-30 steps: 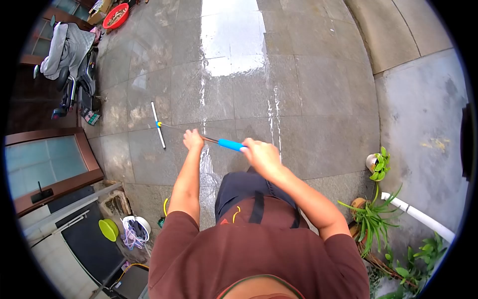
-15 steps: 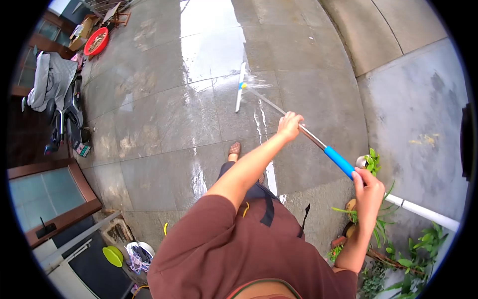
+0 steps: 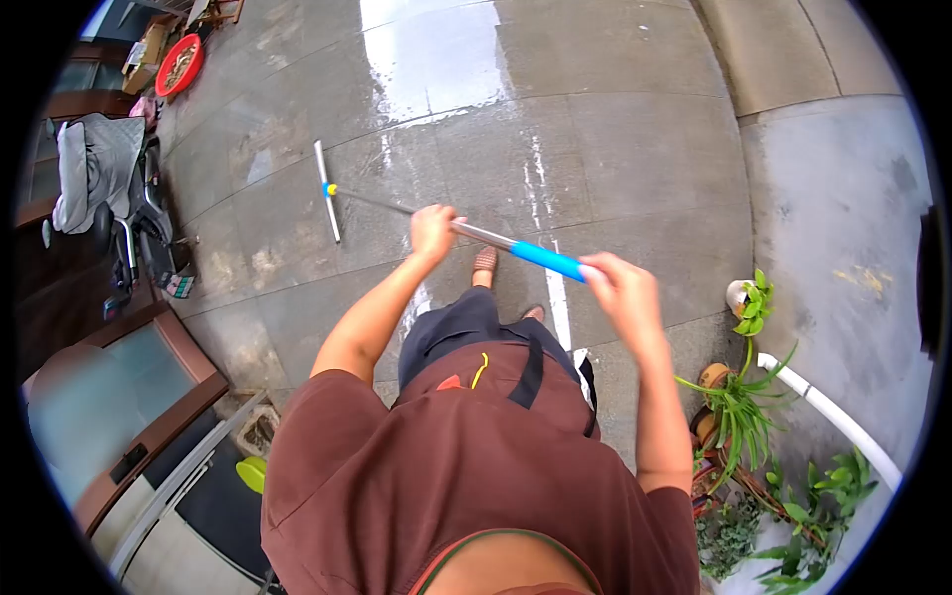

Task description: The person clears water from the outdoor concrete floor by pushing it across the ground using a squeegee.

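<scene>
A long-handled floor squeegee [image 3: 375, 201] stretches out to the left ahead of me, its blade at the far end on or close to the wet floor [image 3: 466, 129]. My left hand [image 3: 433, 233] is closed around the metal pole partway along. Farther back, my right hand [image 3: 623, 297] grips the end of the blue handle sleeve. A yellow and blue joint connects the pole to the narrow white blade. The undersides of both hands' fingers are partly hidden.
On the left stand a covered scooter [image 3: 104, 188] and a red basin [image 3: 179, 65] with something piled in it. A framed glass panel [image 3: 119, 397] is at lower left. Potted plants [image 3: 739, 416] and a white pipe [image 3: 833, 412] line the right wall.
The squeegee blade has swept left across the floor, and both my hands have moved left with the pole. My grip on it stays closed.
</scene>
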Demonstrator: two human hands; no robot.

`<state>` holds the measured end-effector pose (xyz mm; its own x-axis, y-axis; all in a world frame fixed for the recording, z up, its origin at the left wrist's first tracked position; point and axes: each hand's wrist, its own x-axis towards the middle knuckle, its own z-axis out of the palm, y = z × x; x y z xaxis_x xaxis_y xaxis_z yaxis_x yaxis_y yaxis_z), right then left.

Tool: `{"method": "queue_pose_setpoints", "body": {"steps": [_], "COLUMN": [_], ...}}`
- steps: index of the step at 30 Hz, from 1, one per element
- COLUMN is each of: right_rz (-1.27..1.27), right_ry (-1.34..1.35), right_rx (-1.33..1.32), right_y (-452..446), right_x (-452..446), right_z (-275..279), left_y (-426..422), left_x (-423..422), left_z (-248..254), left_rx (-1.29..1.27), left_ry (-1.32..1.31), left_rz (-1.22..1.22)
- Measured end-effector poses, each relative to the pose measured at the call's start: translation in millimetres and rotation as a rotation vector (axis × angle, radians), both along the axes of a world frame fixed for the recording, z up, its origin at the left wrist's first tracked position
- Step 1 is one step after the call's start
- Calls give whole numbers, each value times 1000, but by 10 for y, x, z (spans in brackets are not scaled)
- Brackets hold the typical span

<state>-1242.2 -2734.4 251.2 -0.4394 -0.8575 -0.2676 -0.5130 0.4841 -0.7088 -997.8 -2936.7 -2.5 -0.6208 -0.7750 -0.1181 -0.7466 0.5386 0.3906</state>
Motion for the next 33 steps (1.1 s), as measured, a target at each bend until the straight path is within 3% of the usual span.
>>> {"method": "queue_pose_setpoints", "body": {"steps": [3,5,9,14,20,24,28,33], "right_rz": [144,235,32,-336,-591,-763,-1014,-1004], "right_ry": [69,182,201,291,306,264,-85,-217], "right_rx": [-71,1,-54,98,343,322,482,534], "right_y": [-641,-906,-845,-116,713,1453,2158,2797], "right_x": [467,520,-49,-594,-272,46,286,302], "right_z": [-410,-361,-149,566,1042,1483,2054,1900], "left_y": [-410,-586,-699,-351,519,1570,2535,2869], "left_x": [696,722,-110,-1797,-3102,-3364,-3180,-3189], "left_z": [-363,-398,-357,-36,130,529,773,612], "left_rx": [35,40,48,67,230,225,319,460], "left_ry": [-170,-165,-38,285,347,219,150,34], "left_rz": [183,219,114,-186,-614,-1000,-1420,-1651]}}
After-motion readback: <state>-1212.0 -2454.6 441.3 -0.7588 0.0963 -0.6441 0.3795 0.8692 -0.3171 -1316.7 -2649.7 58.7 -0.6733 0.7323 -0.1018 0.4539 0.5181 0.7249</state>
